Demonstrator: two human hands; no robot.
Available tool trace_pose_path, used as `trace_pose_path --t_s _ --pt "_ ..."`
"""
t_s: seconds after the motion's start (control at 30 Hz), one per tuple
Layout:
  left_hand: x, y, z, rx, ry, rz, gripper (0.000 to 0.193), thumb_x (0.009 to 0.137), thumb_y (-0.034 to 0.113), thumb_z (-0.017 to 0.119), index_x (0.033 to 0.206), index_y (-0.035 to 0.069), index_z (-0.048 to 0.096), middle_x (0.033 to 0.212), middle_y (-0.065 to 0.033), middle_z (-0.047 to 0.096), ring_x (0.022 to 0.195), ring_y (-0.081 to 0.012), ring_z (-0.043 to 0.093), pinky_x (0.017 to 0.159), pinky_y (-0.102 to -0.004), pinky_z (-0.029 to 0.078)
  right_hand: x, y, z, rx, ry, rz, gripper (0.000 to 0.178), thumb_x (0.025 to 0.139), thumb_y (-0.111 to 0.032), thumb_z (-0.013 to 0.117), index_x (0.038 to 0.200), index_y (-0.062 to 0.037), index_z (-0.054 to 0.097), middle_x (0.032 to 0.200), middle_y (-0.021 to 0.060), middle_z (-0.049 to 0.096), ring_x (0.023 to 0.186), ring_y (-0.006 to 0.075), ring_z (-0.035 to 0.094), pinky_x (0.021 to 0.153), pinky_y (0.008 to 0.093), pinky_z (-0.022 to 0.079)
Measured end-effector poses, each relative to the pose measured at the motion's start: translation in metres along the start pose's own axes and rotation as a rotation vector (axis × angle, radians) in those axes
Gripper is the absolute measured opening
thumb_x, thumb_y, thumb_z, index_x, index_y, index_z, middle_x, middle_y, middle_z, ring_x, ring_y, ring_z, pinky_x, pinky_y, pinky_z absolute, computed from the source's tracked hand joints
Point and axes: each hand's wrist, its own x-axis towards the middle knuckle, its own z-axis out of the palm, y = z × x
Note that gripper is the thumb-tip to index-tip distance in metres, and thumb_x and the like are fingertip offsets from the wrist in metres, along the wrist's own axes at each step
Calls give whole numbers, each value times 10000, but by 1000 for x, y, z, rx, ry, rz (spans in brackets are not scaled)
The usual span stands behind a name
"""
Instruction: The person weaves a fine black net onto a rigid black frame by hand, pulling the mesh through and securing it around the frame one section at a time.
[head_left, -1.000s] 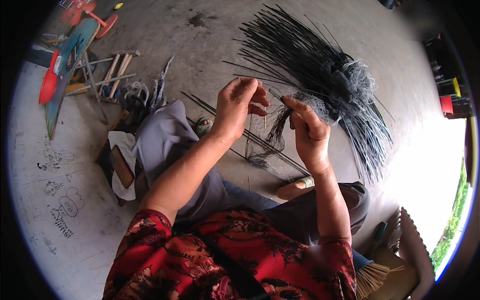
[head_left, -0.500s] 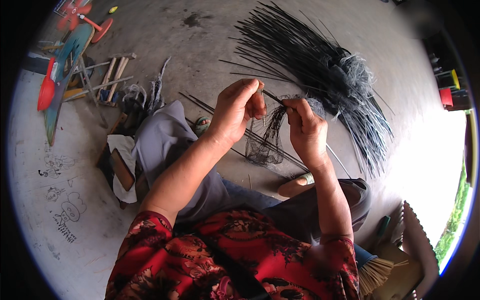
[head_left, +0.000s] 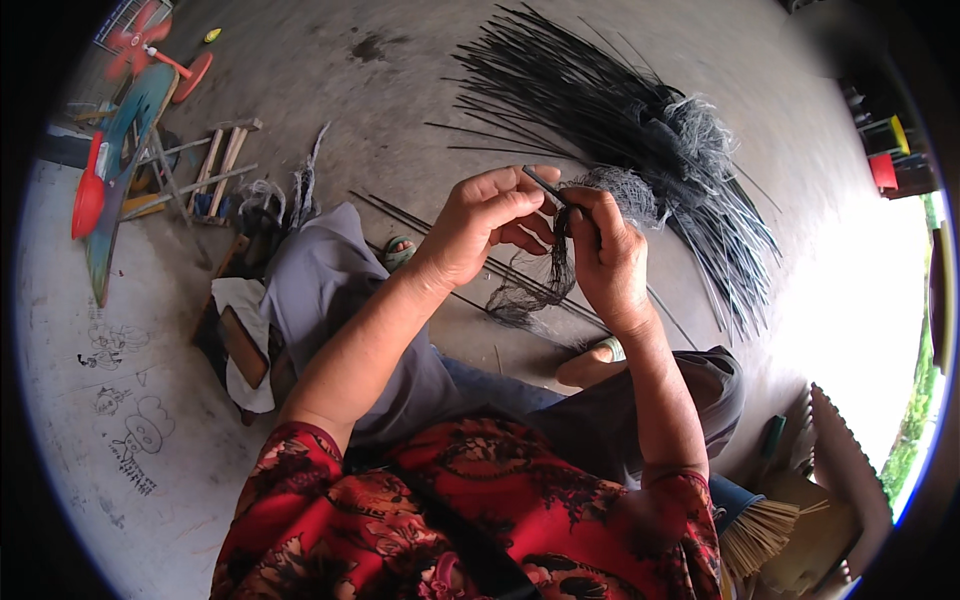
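My right hand [head_left: 608, 262] pinches a thin dark rod [head_left: 543, 184] between thumb and fingers, its tip slanting up to the left. Dark fine netting [head_left: 530, 300] is gathered at the rod and hangs below, between my hands. Close beside the rod is my left hand [head_left: 478, 222], its thumb and fingers apart, the fingertips near the rod and the netting. Whether those fingertips touch the mesh is hard to tell.
A large bundle of dark rods [head_left: 560, 85] with grey netting [head_left: 700, 135] lies on the floor ahead. Several loose rods [head_left: 390, 212] lie beyond my knees. Left are a wooden stool frame [head_left: 225, 165] and a red fan [head_left: 135, 45]; a straw broom [head_left: 755, 535] is lower right.
My left fingers have parted from their pinch by the rod. My right hand has shifted slightly left, and the netting hangs more bunched together. The view has shifted a little.
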Motion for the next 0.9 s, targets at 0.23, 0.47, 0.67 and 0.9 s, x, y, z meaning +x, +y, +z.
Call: trace_pose_path --t_s 0.23,0.47,0.67,0.9 --pt "-31 -9 24 30 -52 12 450 1157 338 564 1435 7 685 1105 -79 789 927 -188 781 801 -353 656 -36 -43 -29 28 14 111 611 1016 -6 691 1586 -128 507 864 153 750 755 376 762 668 474 586" --pt "-95 25 43 341 180 547 423 1186 352 547 1304 4 757 1125 -88 783 1035 -171 749 944 -362 599 -87 -79 -56 123 35 86 1004 978 0 779 1782 -152 199 913 107 776 787 252 765 749 377 609" --pt "-146 76 34 271 175 490 477 1174 403 565 1328 -16 733 1051 -87 761 916 -216 773 789 -336 604 -121 -87 -68 250 -53 176 930 1022 -20 757 1779 -202 248 890 86 776 782 156 717 823 317 589" --pt "-186 56 46 254 195 486 485 1168 415 587 1343 -14 729 1062 -97 772 943 -226 774 811 -340 606 -142 -114 -65 271 -72 170 804 1037 -40 745 1725 -173 352 814 67 745 742 132 681 774 296 564"
